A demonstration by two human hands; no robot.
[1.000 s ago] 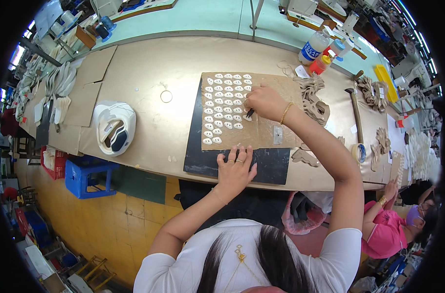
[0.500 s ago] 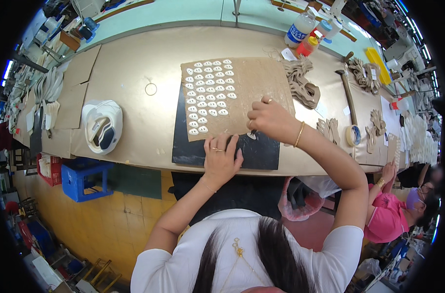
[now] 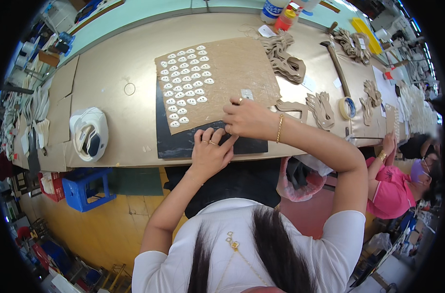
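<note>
A brown sheet [image 3: 239,73] lies on a black board [image 3: 164,141], with small white two-holed pieces [image 3: 190,83] in rows on its left part. My left hand [image 3: 211,151] is at the sheet's near edge, fingers bent, thumb and forefinger closed together. Against those fingertips, my right hand [image 3: 251,118] is closed in a pinch. Whatever the fingertips hold is hidden between the hands. Just beyond the right knuckles, a small pale square piece [image 3: 247,94] rests on the sheet.
Left on the table [image 3: 129,117] is a white cap [image 3: 89,134]. To the right are stacked brown cut pieces [image 3: 286,63], a hammer [image 3: 337,66] and a tape roll [image 3: 347,108]. Bottles [image 3: 284,18] stand at the back. Another person in pink [image 3: 393,190] works at far right.
My right hand has moved left to meet my left fingertips. The white piece and dark tip below it are now out of sight, and the pale square shows. The whole view has shifted.
</note>
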